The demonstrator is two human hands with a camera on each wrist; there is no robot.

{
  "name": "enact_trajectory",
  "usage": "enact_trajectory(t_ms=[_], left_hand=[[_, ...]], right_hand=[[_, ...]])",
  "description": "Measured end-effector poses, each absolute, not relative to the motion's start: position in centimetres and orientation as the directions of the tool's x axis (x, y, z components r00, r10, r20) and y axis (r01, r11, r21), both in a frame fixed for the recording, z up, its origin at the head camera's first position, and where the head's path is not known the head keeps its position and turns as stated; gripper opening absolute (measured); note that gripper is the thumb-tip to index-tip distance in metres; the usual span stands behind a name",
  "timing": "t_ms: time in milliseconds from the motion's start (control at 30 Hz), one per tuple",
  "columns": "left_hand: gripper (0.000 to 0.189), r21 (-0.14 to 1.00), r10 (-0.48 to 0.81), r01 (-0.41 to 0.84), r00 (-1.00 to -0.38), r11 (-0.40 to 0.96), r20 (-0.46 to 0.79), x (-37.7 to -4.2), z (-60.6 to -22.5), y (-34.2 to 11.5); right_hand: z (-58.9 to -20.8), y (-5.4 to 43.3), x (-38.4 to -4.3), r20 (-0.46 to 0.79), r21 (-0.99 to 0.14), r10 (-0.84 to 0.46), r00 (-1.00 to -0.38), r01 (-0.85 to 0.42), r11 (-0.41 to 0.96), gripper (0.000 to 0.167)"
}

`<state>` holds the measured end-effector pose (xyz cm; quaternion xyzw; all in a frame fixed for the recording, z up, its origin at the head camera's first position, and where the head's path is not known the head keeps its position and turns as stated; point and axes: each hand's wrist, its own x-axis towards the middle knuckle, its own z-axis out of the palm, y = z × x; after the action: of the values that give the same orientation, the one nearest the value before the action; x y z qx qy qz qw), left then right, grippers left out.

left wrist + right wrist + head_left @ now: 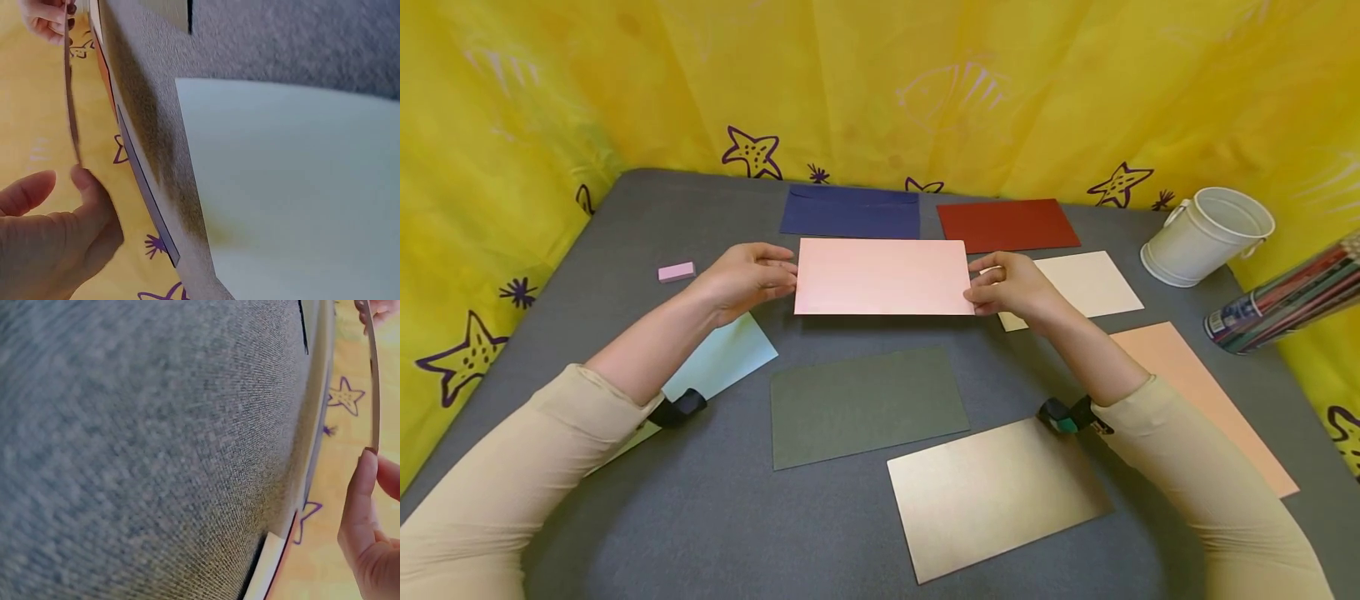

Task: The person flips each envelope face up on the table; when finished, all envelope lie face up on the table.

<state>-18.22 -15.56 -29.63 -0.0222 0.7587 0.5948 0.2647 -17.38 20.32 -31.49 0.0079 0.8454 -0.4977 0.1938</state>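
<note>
A pale pink envelope (883,277) is held up over the grey table, its lower edge throwing a shadow beneath it. My left hand (748,279) holds its left short edge by the fingertips. At the opposite short edge, my right hand (1006,287) grips near the lower corner. Both wrist views show the envelope (72,106) almost edge-on, with a fingertip against its end. Below it on the table lies a dark green envelope (868,408), with a gold one (996,496) nearer me. A light blue envelope (726,358) lies partly under my left forearm.
At the back are a navy envelope (850,211) and a red one (1007,225). Cream (1093,283) and peach (1195,392) envelopes lie to the right. A white bucket (1206,237) and a pencil-filled cylinder (1277,300) stand beyond. A pink eraser (677,272) sits left.
</note>
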Motion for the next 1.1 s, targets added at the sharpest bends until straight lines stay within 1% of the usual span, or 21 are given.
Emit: enact_trajectory(t_ms=[133,300,433,633,800,900,1000,1100], left_hand=[[0.055,0.893,0.238,-0.351,-0.876,0.281,-0.419,-18.6,-29.6,-15.7],[0.046,0.909,0.235,-0.334,-0.890,0.251,-0.392,-18.8,-29.5,-16.1],[0.037,0.924,0.231,-0.312,-0.904,0.221,-0.360,-18.9,-29.3,-16.4],[0.025,0.941,0.207,-0.280,-0.926,0.187,-0.317,-19.1,-29.1,-16.6],[0.010,0.950,0.190,-0.260,-0.938,0.171,-0.291,-19.3,-29.2,-16.9],[0.004,0.957,0.189,-0.250,-0.943,0.148,-0.275,-19.3,-29.2,-16.9],[0.005,0.965,0.191,-0.243,-0.947,0.101,-0.259,-19.3,-29.3,-16.9],[0.009,0.970,0.186,-0.239,-0.951,0.056,-0.245,-19.4,-29.4,-16.9]], right_hand=[[-31.2,20.4,-17.3,-0.315,-0.851,-0.167,-0.934,0.200,0.486,0.053],[-30.9,20.5,-17.4,-0.281,-0.879,-0.148,-0.948,0.192,0.436,0.048],[-30.6,20.5,-17.3,-0.239,-0.907,-0.129,-0.962,0.174,0.384,0.039],[-30.0,20.5,-17.4,-0.179,-0.931,-0.126,-0.976,0.127,0.341,0.029],[-29.9,20.5,-17.7,-0.159,-0.942,-0.101,-0.982,0.120,0.313,0.021],[-29.8,20.5,-17.8,-0.162,-0.952,-0.099,-0.982,0.130,0.278,0.014],[-29.9,20.5,-17.9,-0.173,-0.959,-0.093,-0.981,0.146,0.242,0.005],[-29.9,20.4,-17.9,-0.173,-0.962,-0.092,-0.981,0.148,0.230,0.008]])
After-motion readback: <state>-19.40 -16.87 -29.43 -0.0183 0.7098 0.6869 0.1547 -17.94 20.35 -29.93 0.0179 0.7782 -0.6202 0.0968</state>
